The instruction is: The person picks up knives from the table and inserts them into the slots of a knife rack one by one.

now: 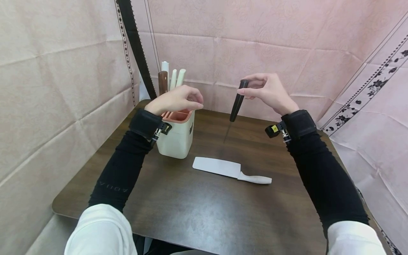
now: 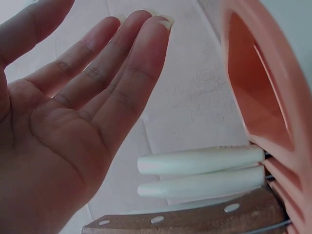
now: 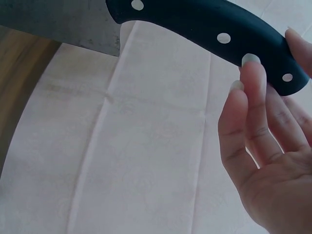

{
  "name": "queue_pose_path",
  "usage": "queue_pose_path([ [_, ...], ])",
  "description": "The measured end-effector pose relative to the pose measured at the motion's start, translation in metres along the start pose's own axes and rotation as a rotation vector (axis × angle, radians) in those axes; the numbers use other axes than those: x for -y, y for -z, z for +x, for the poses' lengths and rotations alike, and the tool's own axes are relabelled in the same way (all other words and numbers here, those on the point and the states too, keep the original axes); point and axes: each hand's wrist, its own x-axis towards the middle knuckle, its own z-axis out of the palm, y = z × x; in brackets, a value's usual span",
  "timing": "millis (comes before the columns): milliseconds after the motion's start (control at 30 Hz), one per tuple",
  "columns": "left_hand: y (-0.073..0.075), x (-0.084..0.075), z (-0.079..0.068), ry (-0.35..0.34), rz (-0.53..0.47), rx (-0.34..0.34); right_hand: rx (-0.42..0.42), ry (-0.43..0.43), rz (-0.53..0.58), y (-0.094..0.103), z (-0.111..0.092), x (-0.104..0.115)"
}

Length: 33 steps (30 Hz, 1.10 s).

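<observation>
My right hand (image 1: 267,91) pinches the end of a black handle on a knife (image 1: 237,106), which hangs blade down above the table. In the right wrist view, three light rivets mark that handle (image 3: 195,25), and part of the broad grey blade (image 3: 58,24) shows. Over the knife holder (image 1: 173,140), my left hand (image 1: 180,99) holds nothing, its fingers relaxed. The holder has pale walls and an orange slotted top (image 2: 287,73). Light handles (image 2: 200,161) and a brown riveted handle (image 2: 195,217) stick out of it.
A white-handled cleaver (image 1: 218,166) lies flat on the dark wooden table (image 1: 178,198), handle to the right. Pink patterned cloth (image 1: 261,46) hangs behind and at both sides. A black strip (image 1: 135,46) slants down behind the holder.
</observation>
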Motion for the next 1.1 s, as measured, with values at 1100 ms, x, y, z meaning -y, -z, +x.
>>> queue_pose_path([
  [1100, -0.019, -0.014, 0.018, 0.013, 0.006, 0.047, 0.032, 0.059, 0.090, -0.022, 0.008, 0.007],
])
